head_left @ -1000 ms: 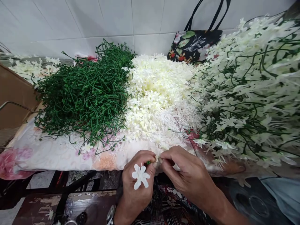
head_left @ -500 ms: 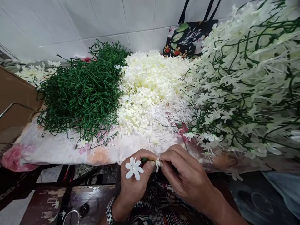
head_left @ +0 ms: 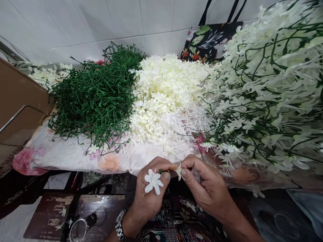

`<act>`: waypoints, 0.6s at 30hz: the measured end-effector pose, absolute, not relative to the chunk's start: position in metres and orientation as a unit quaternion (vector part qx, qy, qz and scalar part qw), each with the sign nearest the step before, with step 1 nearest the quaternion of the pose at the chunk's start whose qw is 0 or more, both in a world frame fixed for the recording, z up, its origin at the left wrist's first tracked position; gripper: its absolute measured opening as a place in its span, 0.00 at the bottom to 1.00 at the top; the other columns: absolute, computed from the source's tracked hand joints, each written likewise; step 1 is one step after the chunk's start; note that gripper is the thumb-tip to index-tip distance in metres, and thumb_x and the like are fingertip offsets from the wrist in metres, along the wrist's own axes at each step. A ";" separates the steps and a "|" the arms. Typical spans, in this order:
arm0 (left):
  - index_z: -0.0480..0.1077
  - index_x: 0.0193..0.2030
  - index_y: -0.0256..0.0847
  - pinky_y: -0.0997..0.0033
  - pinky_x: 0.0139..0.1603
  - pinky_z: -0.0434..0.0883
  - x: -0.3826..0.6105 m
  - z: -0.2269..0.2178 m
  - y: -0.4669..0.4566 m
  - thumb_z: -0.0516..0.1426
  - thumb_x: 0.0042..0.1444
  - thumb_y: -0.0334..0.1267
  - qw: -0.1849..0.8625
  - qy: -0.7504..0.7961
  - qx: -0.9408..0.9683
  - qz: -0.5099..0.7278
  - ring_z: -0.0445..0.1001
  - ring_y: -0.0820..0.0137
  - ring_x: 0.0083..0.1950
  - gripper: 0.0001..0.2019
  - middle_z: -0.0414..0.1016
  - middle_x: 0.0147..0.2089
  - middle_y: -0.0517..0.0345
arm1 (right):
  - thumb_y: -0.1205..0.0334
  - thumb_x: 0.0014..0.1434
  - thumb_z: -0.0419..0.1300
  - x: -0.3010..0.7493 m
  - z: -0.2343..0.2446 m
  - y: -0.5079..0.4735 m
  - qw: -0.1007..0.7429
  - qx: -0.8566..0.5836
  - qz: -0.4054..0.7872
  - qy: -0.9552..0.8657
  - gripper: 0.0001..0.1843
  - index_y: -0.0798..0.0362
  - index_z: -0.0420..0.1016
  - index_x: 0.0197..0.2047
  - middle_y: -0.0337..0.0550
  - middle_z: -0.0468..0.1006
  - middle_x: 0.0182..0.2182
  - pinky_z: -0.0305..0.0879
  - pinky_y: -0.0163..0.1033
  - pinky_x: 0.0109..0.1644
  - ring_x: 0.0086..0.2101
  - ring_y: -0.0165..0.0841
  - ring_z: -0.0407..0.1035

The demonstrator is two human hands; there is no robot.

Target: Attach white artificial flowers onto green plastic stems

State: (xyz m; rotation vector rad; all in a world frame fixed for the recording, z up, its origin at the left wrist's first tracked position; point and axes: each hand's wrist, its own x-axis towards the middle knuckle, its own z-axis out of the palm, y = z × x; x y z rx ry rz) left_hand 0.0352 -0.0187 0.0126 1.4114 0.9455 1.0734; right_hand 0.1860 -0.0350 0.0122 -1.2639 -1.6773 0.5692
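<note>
Close to the table's front edge, my left hand [head_left: 149, 202] is closed on a green artificial flower stem, of which only a short bit shows between thumb and forefinger. A white artificial flower [head_left: 153, 182] with open petals rests against the back of that hand. My right hand [head_left: 208, 183] pinches a smaller white flower [head_left: 179, 172], seen from the side, by my left fingertips. Beyond my hands lie a heap of green stems [head_left: 93, 97], a mound of loose white petals [head_left: 161, 90] and a scatter of thin white stamens [head_left: 185, 122].
On the right rises a large pile of white flowers on stems [head_left: 272, 97]. A floral cloth [head_left: 63, 154] covers the table. At left stands a brown cardboard panel [head_left: 20, 97]; a black floral bag [head_left: 209, 42] leans on the tiled wall. Below left is a dark wooden surface [head_left: 106, 210].
Both hands have shifted slightly right in view, as has the background. My right fingers have drawn a little away from my left fingertips, and the small white flower now shows more fully.
</note>
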 end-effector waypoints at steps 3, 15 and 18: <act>0.77 0.38 0.41 0.70 0.34 0.70 0.033 0.020 -0.018 0.54 0.58 0.33 0.511 0.406 0.624 0.429 0.70 0.70 0.34 0.09 0.71 0.32 0.55 | 0.69 0.61 0.51 0.187 0.012 -0.035 0.457 -0.512 0.255 -0.681 0.07 0.52 0.65 0.30 0.34 0.66 0.22 0.59 0.29 0.26 0.23 0.25 0.61; 0.77 0.44 0.43 0.72 0.32 0.69 0.026 0.014 -0.017 0.52 0.58 0.32 0.522 0.433 0.627 0.383 0.70 0.70 0.31 0.13 0.69 0.30 0.57 | 0.70 0.60 0.52 0.185 0.013 -0.033 0.474 -0.498 0.250 -0.682 0.06 0.52 0.65 0.32 0.35 0.67 0.24 0.60 0.30 0.27 0.24 0.26 0.63; 0.78 0.39 0.41 0.75 0.26 0.66 0.027 0.016 -0.016 0.53 0.58 0.31 0.497 0.447 0.629 0.397 0.69 0.73 0.26 0.11 0.69 0.26 0.59 | 0.72 0.59 0.53 0.185 0.019 -0.031 0.460 -0.479 0.219 -0.714 0.06 0.53 0.65 0.33 0.36 0.67 0.24 0.60 0.31 0.28 0.25 0.26 0.63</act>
